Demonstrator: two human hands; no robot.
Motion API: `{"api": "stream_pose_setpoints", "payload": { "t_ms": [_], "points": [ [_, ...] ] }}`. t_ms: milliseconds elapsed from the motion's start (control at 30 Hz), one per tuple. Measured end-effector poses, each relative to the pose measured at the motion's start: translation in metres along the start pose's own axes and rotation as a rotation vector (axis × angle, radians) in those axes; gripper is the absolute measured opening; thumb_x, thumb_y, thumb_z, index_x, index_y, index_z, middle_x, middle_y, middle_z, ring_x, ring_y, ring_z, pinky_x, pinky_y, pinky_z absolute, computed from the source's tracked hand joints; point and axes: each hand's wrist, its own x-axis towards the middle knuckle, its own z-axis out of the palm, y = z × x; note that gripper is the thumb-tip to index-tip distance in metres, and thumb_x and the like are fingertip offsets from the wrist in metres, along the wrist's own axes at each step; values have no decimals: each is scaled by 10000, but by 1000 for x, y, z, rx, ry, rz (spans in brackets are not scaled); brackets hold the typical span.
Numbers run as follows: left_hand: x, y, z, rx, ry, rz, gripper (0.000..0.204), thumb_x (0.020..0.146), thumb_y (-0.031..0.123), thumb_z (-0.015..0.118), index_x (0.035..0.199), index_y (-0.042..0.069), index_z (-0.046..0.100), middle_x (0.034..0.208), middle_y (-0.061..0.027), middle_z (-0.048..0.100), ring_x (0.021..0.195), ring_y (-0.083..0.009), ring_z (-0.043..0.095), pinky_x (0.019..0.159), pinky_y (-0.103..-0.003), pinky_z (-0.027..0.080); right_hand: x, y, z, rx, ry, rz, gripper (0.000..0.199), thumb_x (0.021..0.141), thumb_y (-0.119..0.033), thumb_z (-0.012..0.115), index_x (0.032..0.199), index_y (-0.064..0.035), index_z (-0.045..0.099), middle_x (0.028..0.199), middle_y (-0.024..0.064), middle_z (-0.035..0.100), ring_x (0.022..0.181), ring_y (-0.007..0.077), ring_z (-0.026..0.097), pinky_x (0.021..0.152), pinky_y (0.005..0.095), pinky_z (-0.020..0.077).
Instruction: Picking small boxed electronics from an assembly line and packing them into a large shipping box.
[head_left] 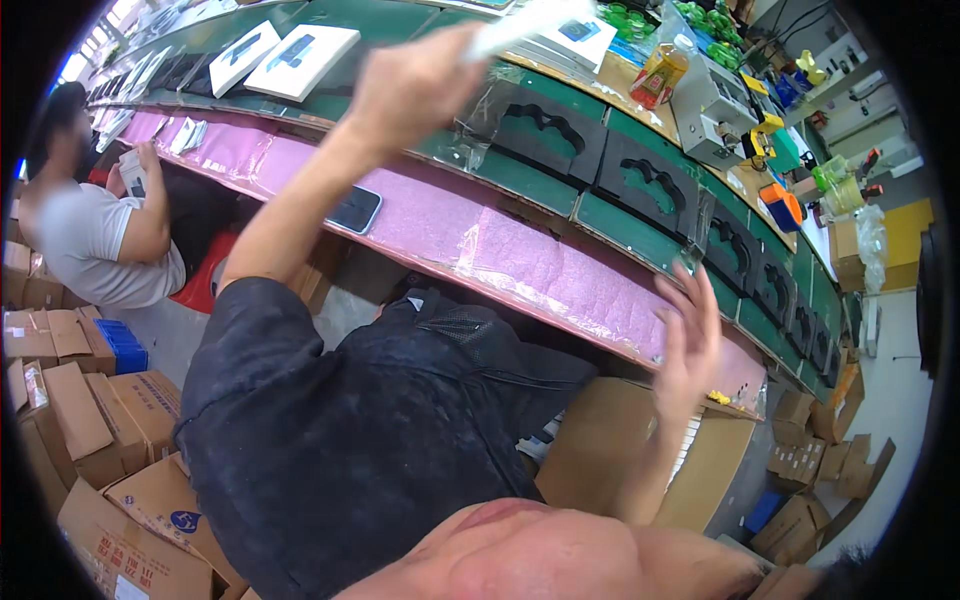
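- Fingers of the left hand [415, 90] look closed around one end of a white piece [522, 27], though blur hides the exact grip.
- Right hand [694, 362]: fingers loosely spread and bent, apparently holding nothing; whether a fingertip touches the belt's near edge, I cannot tell.
- Step in hand, as I judge it: handling the white piece above the green belt [612, 224], the right hand free to help.
- Next move probably calls for steadying the piece, then lowering it flat, with the right hand guiding its edge.
- White piece: runs out right from the left fingertips, beyond the pink mat [540, 262], far and left of the right hand.
- Black foam tray [610, 172]: on the belt, just beyond the right fingertips, right of the left hand.
- Flat white boxes [305, 62]: on the belt, left of the left hand.
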Motion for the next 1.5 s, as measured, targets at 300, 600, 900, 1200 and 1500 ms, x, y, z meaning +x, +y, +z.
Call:
{"api": "stream_pose_setpoints", "payload": {
  "t_ms": [300, 600, 900, 1200, 1500],
  "points": [
    [-20, 161, 14, -608, -59, 216, 388, 839, 136, 610, 1194, -21, 614, 1148, -197, 667, 1036, -335, 678, 842, -374, 577, 49, -8, 76, 615, 322, 24, 253, 1026, -107, 501, 1236, 35, 506, 1212, 147, 610, 1060, 194, 625, 901, 309, 493],
    [-22, -19, 27, 30, -416, -186, 392, 859, 255, 695, 1171, 26, 635, 1192, -169, 639, 1081, -355, 621, 917, -405, 515, -83, -33, -105, 229, 578, 168, 511, 963, -129, 462, 1400, 121, 370, 1362, 249, 509, 1187, 328, 579, 1007, 421, 481],
    [-152, -441, 26, 555, -956, -106, 751, 810, 241, 629, 1481, 22, 372, 1351, -271, 545, 1243, -436, 524, 1050, -475, 423, -257, 4, -239, -556, 997, 853, 273, 918, -185, 579, 1067, 30, 659, 916, 63, 678, 804, 138, 598, 736, 307, 469],
    [-99, -293, 48, 684, -1153, -172, 669, 817, 125, 508, 1466, 35, 371, 1313, -267, 566, 1180, -436, 560, 975, -517, 455, -323, 111, -236, -561, 494, 1313, 439, 842, -288, 601, 1050, 96, 645, 899, 164, 687, 797, 214, 643, 719, 364, 497],
    [-54, -271, 7, 850, -1106, -297, 580, 889, 270, 544, 1396, -2, 475, 1327, -241, 576, 1198, -406, 572, 993, -498, 459, -244, 286, -153, -399, 523, 1226, 517, 855, -286, 610, 1078, 181, 610, 1007, 318, 673, 978, 376, 679, 853, 429, 522]
  ]
}}
